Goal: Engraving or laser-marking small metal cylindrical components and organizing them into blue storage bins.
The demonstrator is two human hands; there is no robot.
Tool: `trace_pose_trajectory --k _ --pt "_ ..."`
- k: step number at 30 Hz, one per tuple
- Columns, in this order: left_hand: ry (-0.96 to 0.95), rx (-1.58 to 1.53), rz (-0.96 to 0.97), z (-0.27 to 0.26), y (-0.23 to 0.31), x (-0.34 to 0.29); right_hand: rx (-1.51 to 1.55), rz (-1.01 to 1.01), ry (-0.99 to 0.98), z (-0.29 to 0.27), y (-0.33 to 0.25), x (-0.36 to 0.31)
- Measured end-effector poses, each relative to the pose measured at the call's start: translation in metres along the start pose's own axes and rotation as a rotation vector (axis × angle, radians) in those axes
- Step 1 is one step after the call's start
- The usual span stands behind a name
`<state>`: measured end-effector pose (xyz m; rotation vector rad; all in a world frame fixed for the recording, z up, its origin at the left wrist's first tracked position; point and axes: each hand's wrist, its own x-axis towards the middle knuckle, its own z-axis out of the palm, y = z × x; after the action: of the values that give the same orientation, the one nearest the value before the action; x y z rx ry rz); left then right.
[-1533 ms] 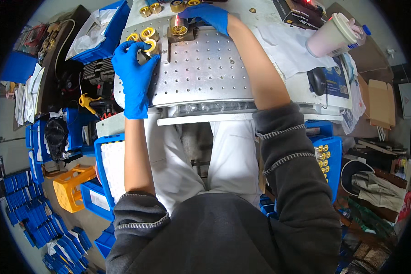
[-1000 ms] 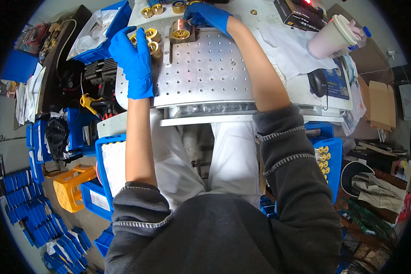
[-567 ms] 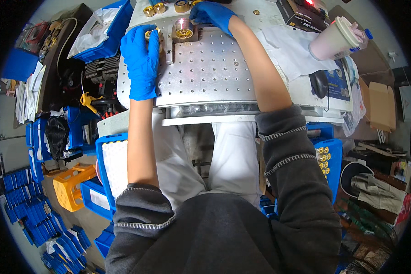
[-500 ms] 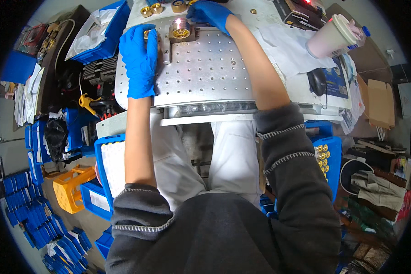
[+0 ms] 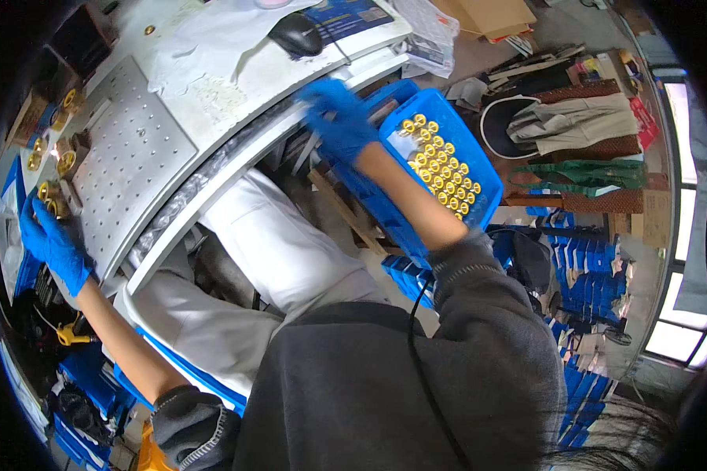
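My left hand (image 5: 55,245), in a blue glove, is at the far left edge of the perforated metal plate (image 5: 126,149). Its fingers are curled around a gold round metal part (image 5: 49,194), which they partly cover. A gold cylinder part (image 5: 67,162) sits in a block on the plate, just beyond that hand. My right hand (image 5: 336,119), also blue-gloved, is over the table's front edge beside a blue bin (image 5: 479,157). Motion smears its fingers, so its grip is unclear. Rows of gold round parts (image 5: 448,177) stand in that bin, below my right wrist.
White paper (image 5: 204,55) and a black computer mouse (image 5: 296,35) lie on the white table. More gold parts (image 5: 72,100) stand at its far left. A yellow air gun (image 5: 69,335) hangs at the lower left. A cable (image 5: 420,345) runs down my front.
My view has turned to the right. My right hand has left the gold parts behind the plate and swung right to the bin. My left hand stays by the plate's left edge.
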<state>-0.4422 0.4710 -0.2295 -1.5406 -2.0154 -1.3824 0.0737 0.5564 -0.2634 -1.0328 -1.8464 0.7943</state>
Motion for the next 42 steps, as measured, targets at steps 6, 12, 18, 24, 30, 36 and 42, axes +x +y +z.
trace_pose_trajectory --k 6,12,18,24,30,36,42 --pt "0.033 0.046 0.063 0.000 0.005 -0.003 -0.469 0.403 0.552 -0.184 0.162 -0.099" --pt "0.028 0.002 0.082 0.006 0.004 -0.004 -0.769 0.603 0.234 -0.178 0.199 -0.094" --pt "0.042 0.078 0.091 -0.003 0.012 -0.004 -0.950 0.828 0.158 -0.148 0.187 -0.070" --pt "0.000 0.003 0.044 0.000 0.010 -0.003 -0.926 0.749 0.097 -0.177 0.224 -0.072" --pt "0.048 0.021 0.069 0.007 0.024 -0.007 -0.825 0.810 -0.072 -0.204 0.240 -0.069" --pt "0.039 0.093 0.063 -0.015 0.019 -0.006 -0.739 0.848 -0.214 -0.187 0.269 -0.131" --pt "0.028 -0.083 0.057 0.037 0.025 -0.001 -0.909 0.956 -0.002 -0.265 0.332 -0.082"
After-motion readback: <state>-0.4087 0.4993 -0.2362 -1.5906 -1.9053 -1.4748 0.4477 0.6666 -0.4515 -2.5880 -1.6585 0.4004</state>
